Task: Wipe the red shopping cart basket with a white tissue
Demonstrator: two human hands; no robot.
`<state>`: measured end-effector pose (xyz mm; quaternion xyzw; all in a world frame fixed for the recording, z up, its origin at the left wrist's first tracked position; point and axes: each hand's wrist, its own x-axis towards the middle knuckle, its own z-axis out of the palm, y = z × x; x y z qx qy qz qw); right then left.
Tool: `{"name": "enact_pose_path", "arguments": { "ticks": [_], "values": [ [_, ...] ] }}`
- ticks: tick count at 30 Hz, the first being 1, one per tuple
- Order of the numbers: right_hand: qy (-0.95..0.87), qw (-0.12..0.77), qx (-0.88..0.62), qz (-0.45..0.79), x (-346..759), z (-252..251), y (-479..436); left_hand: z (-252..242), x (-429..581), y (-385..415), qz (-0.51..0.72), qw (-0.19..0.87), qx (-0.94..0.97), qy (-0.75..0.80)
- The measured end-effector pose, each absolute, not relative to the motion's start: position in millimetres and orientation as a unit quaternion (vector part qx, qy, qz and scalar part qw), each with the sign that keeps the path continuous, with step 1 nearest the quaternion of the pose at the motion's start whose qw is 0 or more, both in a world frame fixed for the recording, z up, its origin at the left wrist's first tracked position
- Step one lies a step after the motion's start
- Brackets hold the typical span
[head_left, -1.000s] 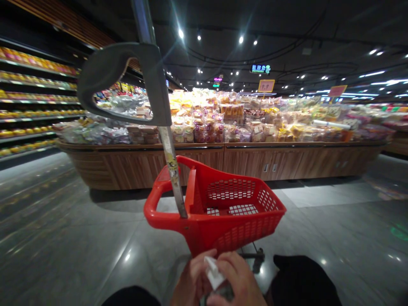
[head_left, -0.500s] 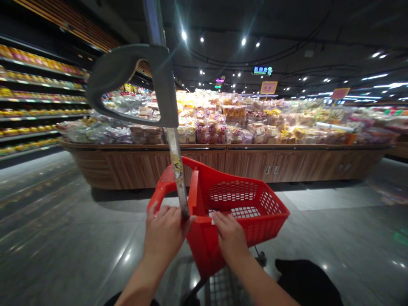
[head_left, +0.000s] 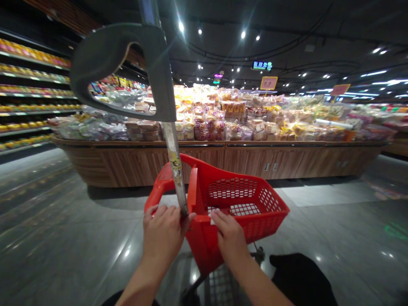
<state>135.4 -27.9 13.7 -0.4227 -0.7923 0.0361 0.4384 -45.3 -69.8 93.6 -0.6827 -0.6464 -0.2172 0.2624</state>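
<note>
A red shopping cart [head_left: 204, 248] stands in front of me, its mesh basket holding nothing that I can see. My left hand [head_left: 163, 229] is closed around the cart's red handle, at the foot of a scuffed metal pole [head_left: 175, 165]. That pole rises past a large grey plastic loop grip [head_left: 110, 36]. Over the near rim of the basket curls my right hand [head_left: 232, 233], its fingers bent on the edge. By its fingertips shows a small white patch [head_left: 212, 218], too small to name.
A wood-panelled display counter [head_left: 197, 146] piled with bagged baked goods crosses the view ahead. Stocked shelves [head_left: 32, 93] line the left side. Price signs [head_left: 268, 83] stand above the goods. Glossy grey floor tiles [head_left: 95, 242] surround the cart.
The counter and shelves sit slightly farther left and higher in view, and the grey loop grip looks larger and farther left. Both hands keep their places on the cart.
</note>
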Motion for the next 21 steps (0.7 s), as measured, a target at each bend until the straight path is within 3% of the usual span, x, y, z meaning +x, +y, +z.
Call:
{"name": "enact_pose_path", "arguments": {
  "ticks": [8, 15, 21],
  "values": [
    [-0.785, 0.443, -0.429, 0.068, 139.8, 7.3, -25.7, 97.1, -42.6, -71.5, -0.216, 0.264, -0.679, -0.65],
    [-0.713, 0.555, -0.422, 0.075, 155.2, 17.4, -19.6, 96.4, -43.4, -71.2, -0.214, 0.265, -0.678, -0.652],
    [-0.759, 0.527, -0.369, 0.096, 116.1, 6.2, -31.0, 96.1, -44.8, -72.2, -0.212, 0.258, -0.681, -0.652]
  ]
}}
